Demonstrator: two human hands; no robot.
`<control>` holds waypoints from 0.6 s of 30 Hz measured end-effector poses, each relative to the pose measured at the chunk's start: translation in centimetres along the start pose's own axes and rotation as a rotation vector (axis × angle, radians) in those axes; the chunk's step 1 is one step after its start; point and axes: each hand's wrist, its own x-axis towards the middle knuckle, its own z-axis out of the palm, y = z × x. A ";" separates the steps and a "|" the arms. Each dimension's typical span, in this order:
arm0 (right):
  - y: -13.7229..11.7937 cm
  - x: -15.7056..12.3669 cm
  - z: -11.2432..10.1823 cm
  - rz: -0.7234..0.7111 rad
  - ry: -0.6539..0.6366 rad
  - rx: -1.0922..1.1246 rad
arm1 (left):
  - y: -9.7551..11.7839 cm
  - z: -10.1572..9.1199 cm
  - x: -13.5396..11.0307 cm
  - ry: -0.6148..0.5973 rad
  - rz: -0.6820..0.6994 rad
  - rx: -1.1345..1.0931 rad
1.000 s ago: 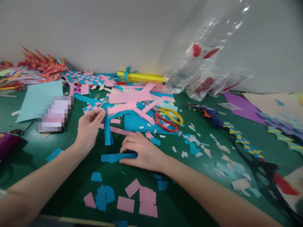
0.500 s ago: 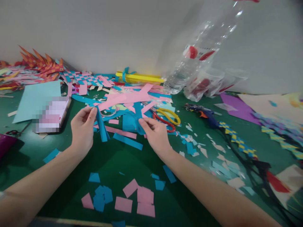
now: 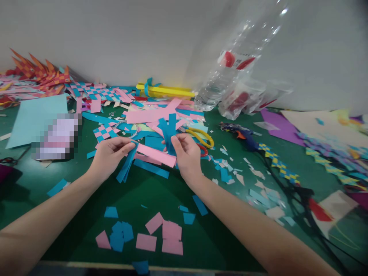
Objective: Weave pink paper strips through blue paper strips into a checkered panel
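Note:
My left hand [image 3: 113, 155] is closed, thumb against fingers, pinching a bundle of blue paper strips [image 3: 126, 166] that hang down below it. From its fingertips a pink paper strip [image 3: 156, 155] reaches across to my right hand. My right hand [image 3: 188, 157] is also closed, gripping folded blue paper strips [image 3: 168, 130] that stick up past its thumb. Whether the pink strip is held by the right fingers too, I cannot tell. Just behind the hands lie a clear ring [image 3: 126, 129], a checked pink-and-blue woven piece [image 3: 105, 132] and yellow-and-red-handled scissors [image 3: 202, 138].
Pink and blue paper scraps [image 3: 172, 234] lie along the green table's [image 3: 86, 218] near side. A phone [image 3: 59, 136] rests on light-blue paper [image 3: 37, 117] at left. A plastic bottle [image 3: 238, 61] leans at the wall; a dark stick-like piece [image 3: 276, 165] lies right.
My left hand has moved right, closer to my right hand. A pink strip now spans between them, and the blue strips in my right hand stand higher. The view has shifted slightly.

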 end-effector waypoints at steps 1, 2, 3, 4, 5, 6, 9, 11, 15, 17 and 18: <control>-0.1 0.0 0.0 -0.048 -0.013 -0.028 | 0.0 0.0 0.0 -0.038 -0.001 0.011; -0.1 -0.1 0.0 -0.099 -0.025 -0.068 | 0.1 0.0 -0.1 -0.071 0.003 0.024; -0.1 -0.1 0.0 -0.149 -0.037 -0.111 | 0.2 0.1 -0.2 -0.095 0.013 0.041; -0.1 -0.1 0.0 -0.193 -0.053 -0.150 | 0.2 0.2 -0.2 -0.106 0.027 0.056; -0.1 -0.2 0.1 -0.229 -0.071 -0.178 | 0.3 0.3 -0.3 -0.113 0.037 0.068; -0.1 -0.2 0.1 -0.258 -0.081 -0.195 | 0.4 0.4 -0.4 -0.119 0.040 0.078; -0.2 -0.3 0.2 -0.296 -0.032 -0.203 | 0.5 0.8 -0.5 -0.165 0.023 0.088; -0.2 -0.4 0.3 -0.263 -0.007 -0.169 | 0.4 0.9 -0.6 -0.209 0.017 0.083; -0.1 -0.4 0.5 -0.100 -0.136 0.036 | 0.3 0.8 -0.5 -0.244 0.015 0.048; 0.2 -0.3 0.6 -0.037 -0.168 0.143 | 0.3 0.7 -0.5 -0.212 -0.005 0.036; 0.4 -0.2 0.6 -0.002 -0.178 0.191 | 0.3 0.6 -0.4 -0.190 -0.023 0.027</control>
